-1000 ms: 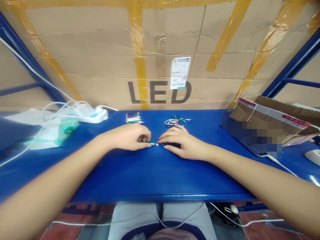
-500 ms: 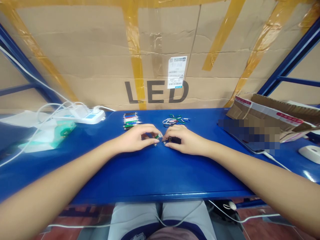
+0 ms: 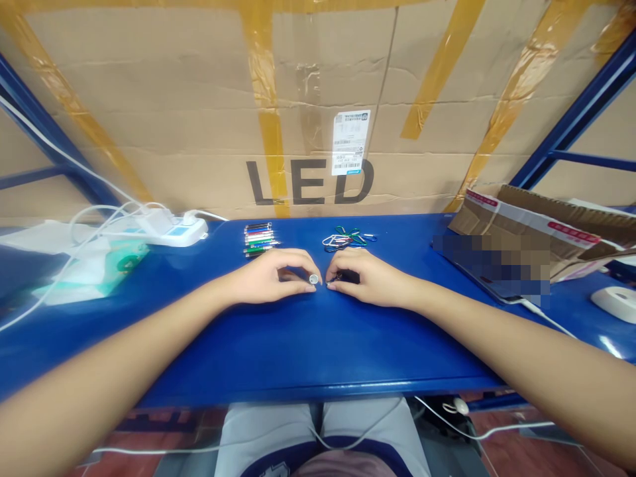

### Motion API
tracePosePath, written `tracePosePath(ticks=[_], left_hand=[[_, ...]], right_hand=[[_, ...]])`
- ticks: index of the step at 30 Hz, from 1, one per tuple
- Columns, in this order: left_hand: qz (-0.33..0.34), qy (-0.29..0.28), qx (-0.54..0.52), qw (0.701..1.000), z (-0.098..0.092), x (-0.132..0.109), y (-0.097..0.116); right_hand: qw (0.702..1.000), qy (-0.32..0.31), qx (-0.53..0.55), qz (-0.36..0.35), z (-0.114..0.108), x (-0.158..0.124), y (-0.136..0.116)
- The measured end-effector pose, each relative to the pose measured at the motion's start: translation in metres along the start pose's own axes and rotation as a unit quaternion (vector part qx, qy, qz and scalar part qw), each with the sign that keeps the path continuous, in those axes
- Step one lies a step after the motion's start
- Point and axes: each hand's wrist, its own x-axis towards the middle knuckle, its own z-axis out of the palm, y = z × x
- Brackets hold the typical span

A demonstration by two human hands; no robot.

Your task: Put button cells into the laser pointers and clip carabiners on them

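My left hand pinches a small cylinder with a round silvery end between thumb and fingers. That end faces me, and the rest is hidden by the hand. Just to its right, my right hand has its thumb and fingertips closed. A tiny dark and shiny piece shows there, too small to name. Beyond my left hand lies a row of slim coloured metal tubes. Behind my right hand is a loose pile of carabiners in green, blue, silver and dark colours.
Both hands are over a blue table. A white power strip and a green-white soft pack lie left. On the right are an open cardboard box, a partly blurred dark device and a white mouse. A large carton stands behind.
The round silvery end in my left hand has turned toward me and dropped slightly; its green side no longer shows. My hands are slightly farther apart.
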Motion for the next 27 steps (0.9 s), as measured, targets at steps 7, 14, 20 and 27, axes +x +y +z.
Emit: tracePosePath(ticks=[7, 14, 20, 27], left_hand=[[0.028, 0.020, -0.005, 0.999, 0.006, 0.001, 0.000], [0.023, 0.109, 0.063, 0.992, 0.009, 0.004, -0.005], [-0.045, 0.150, -0.031, 0.987, 0.018, 0.005, -0.009], [-0.073, 0.145, -0.099, 0.982, 0.024, 0.007, -0.007]], right_hand=[[1.000, 0.012, 0.000, -0.006, -0.001, 0.000, -0.002], [0.995, 0.061, 0.082, 0.021, -0.006, 0.000, -0.015], [0.987, 0.108, 0.116, 0.035, -0.006, 0.000, -0.021], [0.976, 0.102, 0.171, 0.084, 0.000, 0.002, -0.014]])
